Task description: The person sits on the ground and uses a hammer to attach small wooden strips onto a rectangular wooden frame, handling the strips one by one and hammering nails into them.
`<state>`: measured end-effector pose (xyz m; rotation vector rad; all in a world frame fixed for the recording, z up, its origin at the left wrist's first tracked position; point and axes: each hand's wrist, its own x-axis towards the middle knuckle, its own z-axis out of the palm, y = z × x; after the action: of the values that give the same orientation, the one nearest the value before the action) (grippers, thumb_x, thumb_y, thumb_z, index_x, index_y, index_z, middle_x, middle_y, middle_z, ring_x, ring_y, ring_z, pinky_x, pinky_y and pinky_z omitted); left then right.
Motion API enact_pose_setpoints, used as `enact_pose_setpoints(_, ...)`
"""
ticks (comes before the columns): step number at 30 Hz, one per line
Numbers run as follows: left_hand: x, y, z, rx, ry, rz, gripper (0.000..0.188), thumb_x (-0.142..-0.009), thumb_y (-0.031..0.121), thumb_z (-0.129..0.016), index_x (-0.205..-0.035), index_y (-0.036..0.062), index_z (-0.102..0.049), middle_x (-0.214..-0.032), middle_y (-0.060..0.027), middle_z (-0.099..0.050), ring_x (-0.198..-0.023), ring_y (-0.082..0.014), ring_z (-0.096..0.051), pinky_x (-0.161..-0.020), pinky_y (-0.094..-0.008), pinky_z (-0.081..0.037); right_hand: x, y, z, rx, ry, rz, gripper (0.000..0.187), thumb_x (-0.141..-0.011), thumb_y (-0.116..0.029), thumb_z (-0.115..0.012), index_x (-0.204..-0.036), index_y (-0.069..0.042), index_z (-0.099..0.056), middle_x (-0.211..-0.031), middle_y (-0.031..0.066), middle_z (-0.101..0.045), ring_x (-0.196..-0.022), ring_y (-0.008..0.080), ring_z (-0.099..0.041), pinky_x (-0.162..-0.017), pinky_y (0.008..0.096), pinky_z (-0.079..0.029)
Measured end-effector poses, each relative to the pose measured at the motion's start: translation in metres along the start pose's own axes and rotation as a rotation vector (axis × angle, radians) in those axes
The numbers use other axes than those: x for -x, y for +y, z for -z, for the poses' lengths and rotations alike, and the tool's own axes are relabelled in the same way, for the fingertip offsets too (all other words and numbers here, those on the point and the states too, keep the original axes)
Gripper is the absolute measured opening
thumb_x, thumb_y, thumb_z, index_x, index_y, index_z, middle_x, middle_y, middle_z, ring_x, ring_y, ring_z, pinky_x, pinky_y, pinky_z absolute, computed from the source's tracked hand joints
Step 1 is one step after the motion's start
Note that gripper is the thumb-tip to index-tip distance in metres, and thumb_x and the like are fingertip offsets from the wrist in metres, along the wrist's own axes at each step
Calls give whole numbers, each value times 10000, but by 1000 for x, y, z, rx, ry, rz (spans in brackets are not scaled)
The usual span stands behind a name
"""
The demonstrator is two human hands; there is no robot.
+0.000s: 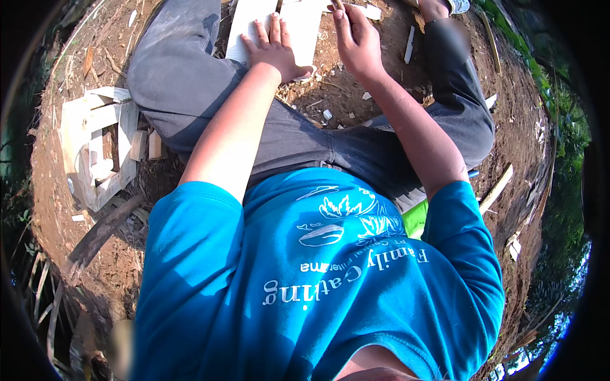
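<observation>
Head view: pressing the left hand (274,56), fingers spread flat and gripping nothing, onto pale boards (301,30) between the bent legs (181,82); clasping in the right hand (362,49), fingers curled closed, a brown object (337,4), mostly cut off above.

Blue short-sleeved T-shirt (318,267) with white print (340,206), dark grey trousers (184,82)

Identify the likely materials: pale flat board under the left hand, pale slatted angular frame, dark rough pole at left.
Pale flat board under the left hand: probably bare wood; straight-edged plank, though glare obscures any grain.
Pale slatted angular frame: likely wood, unpainted-looking; separate flat slats with cream-toned faces.
Dark rough pole: likely raw wood; rounded, uneven brown surface, bark or weathering unclear.
</observation>
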<state>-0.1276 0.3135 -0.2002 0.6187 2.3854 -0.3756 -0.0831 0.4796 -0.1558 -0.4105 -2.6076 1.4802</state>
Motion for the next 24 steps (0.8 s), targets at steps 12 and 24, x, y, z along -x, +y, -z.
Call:
enact_pose_setpoints(12, 7, -4, 0, 58, 22, 2, 1348, -790, 815, -623, -1644, 56, 93, -1733, -119, 129, -1570, -461, 86, -1198, -742, -47, -5, -27, 8, -63, 96, 226, 322, -1110, -293, -501, -1289, -37, -580, -757, -56, -481, -674, -1, -449, -570, 215, -359)
enact_pose_setpoints(24, 9, -1, 13, 16, -33, -1, 1292, -826, 875, -495, -1647, 71, 95, -1728, -135, 142, -1566, -471, 96, -1190, -747, -57, -6, -14, 4, 38, 155, 335, 309, -1040, -180, -574, -1306, -22, -577, -943, 214, -691, -845, 411, -700, -793, 450, -545)
